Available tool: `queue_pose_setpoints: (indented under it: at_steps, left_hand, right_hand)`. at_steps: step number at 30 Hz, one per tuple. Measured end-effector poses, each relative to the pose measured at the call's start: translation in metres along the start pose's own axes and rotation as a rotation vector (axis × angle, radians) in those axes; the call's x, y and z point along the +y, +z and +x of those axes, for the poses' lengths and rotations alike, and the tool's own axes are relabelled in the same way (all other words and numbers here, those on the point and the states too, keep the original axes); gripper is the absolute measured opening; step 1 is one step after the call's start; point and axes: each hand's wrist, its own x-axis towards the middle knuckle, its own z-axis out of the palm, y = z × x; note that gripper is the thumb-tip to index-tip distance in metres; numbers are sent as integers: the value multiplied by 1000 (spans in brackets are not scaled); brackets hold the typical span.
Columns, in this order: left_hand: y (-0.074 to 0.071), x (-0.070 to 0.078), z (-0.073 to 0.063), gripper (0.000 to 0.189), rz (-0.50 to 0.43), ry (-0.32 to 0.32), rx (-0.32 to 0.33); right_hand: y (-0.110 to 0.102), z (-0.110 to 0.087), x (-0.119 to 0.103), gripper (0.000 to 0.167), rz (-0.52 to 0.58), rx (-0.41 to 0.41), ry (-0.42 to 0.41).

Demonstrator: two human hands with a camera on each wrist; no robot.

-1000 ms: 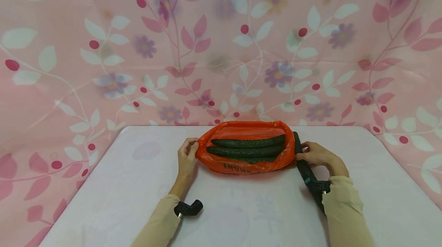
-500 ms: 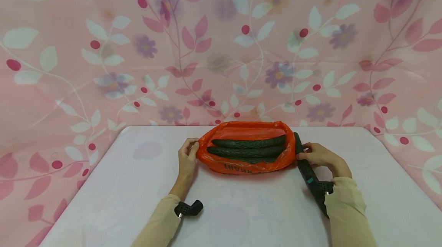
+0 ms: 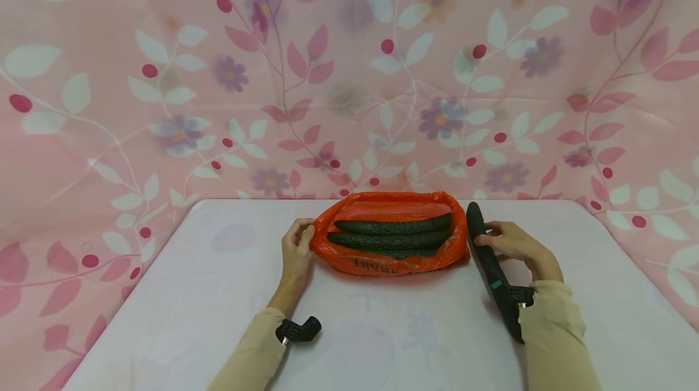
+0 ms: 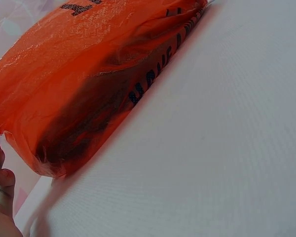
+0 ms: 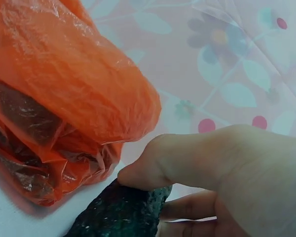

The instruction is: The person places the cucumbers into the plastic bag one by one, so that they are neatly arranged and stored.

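Observation:
An orange plastic bag [image 3: 344, 262] with dark printing lies on the table, its mouth held wide. Inside it several dark green cucumbers [image 3: 393, 227] lie side by side; the nearest is partly hidden by the front wall. My left hand [image 3: 297, 251] pinches the bag's left edge between thumb and fingers. Just beyond the bag's right end, my right hand [image 3: 516, 245] grips another cucumber [image 3: 488, 260], which slants from upper left down to below the wrist. In the right wrist view the thumb [image 5: 153, 163] lies over this cucumber [image 5: 121, 212], close to the bag [image 5: 89, 98].
A white table [image 3: 229, 318] with faint printed shapes carries everything. Behind its far edge hangs a pink floral curtain [image 3: 349, 105]. A black wrist camera [image 3: 297, 329] sits on the left wrist, another [image 3: 521, 295] on the right.
My right hand has shifted slightly right, away from the bag's right edge, with the cucumber. The cucumber's far end now shows higher and more fully. The left hand and bag look almost unmoved.

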Motion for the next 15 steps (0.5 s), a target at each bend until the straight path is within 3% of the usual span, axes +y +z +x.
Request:
queue_pose_setpoints:
  at_steps: [6, 15]
  left_hand:
    - [0, -3, 1, 16, -22, 80, -4]
    - [0, 1, 0, 20, 13, -32, -4]
  right_hand:
    - [-4, -3, -5, 71, 8, 44, -2]
    - [-7, -5, -11, 72, 24, 109, -4]
